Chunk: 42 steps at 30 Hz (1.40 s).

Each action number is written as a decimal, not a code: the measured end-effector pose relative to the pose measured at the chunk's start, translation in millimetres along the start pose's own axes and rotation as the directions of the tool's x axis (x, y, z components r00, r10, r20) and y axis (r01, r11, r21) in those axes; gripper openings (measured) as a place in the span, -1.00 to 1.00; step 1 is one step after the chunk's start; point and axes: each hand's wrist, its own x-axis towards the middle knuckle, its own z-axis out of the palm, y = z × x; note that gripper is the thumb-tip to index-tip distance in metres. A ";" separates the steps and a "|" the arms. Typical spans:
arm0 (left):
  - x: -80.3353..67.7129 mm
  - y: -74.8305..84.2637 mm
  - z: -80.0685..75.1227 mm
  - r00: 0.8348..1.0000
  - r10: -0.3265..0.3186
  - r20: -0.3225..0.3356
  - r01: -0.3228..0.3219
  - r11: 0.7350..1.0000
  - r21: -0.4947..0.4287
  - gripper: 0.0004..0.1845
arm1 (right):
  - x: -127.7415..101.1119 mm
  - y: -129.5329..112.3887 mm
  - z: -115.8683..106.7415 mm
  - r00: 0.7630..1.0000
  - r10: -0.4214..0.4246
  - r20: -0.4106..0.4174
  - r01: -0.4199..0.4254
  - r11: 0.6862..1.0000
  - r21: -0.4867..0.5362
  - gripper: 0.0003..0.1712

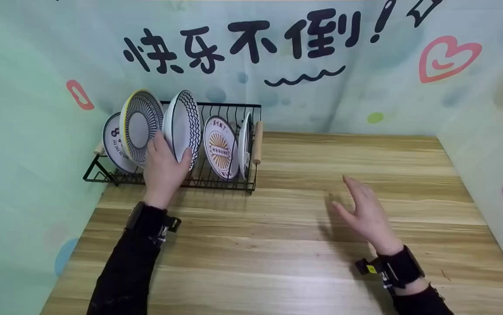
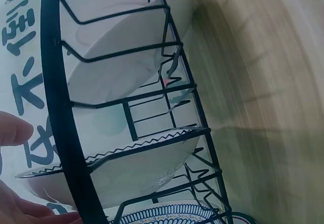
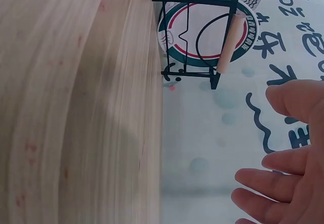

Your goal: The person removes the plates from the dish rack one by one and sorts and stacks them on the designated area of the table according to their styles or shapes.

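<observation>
A white bowl with a black zigzag rim band (image 1: 182, 127) stands on edge in the black wire dish rack (image 1: 216, 186). My left hand (image 1: 164, 170) is at its near side, fingers along the outer wall and thumb on the inner side. In the left wrist view the thumb (image 2: 14, 129) stands apart from the bowl (image 2: 136, 176), while the fingers lie close against its underside. Just left of that hand is a yellow-rimmed bowl with dark stripes (image 1: 140, 124). My right hand (image 1: 367, 212) hovers over the table right of the rack, fingers spread and holding nothing.
A plate with a dark rim (image 1: 113, 144) leans at the rack's left end. Toward its right end stand a sunburst-patterned plate (image 1: 221, 148) and another plate (image 1: 244, 148), beside a wooden handle (image 1: 257, 142). Printed cloth walls (image 1: 304, 105) border the wooden table (image 1: 269, 245).
</observation>
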 end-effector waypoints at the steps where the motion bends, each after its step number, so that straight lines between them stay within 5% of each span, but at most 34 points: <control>1: 1.5 -0.7 0.4 1.000 0.001 -0.002 -0.001 1.000 -0.001 -0.13 | 0.5 -0.3 0.8 1.000 -0.003 -0.002 0.003 1.000 0.002 -0.19; 22: 23.6 -6.6 6.2 0.987 -0.154 0.056 0.152 0.988 0.036 -0.47 | 11.1 -7.8 2.5 0.998 0.001 -0.063 0.003 0.998 0.061 -0.24; 31: 26.1 -8.8 9.2 0.985 -0.150 0.083 0.143 0.986 0.081 -0.65 | 20.6 -12.1 -3.4 0.994 -0.009 -0.110 0.018 0.996 0.084 -0.25; 42: 26.1 -6.6 14.9 0.985 -0.167 0.035 0.163 0.983 0.085 -0.66 | 27.8 -16.0 -8.5 0.992 -0.001 -0.124 0.012 0.996 0.089 -0.26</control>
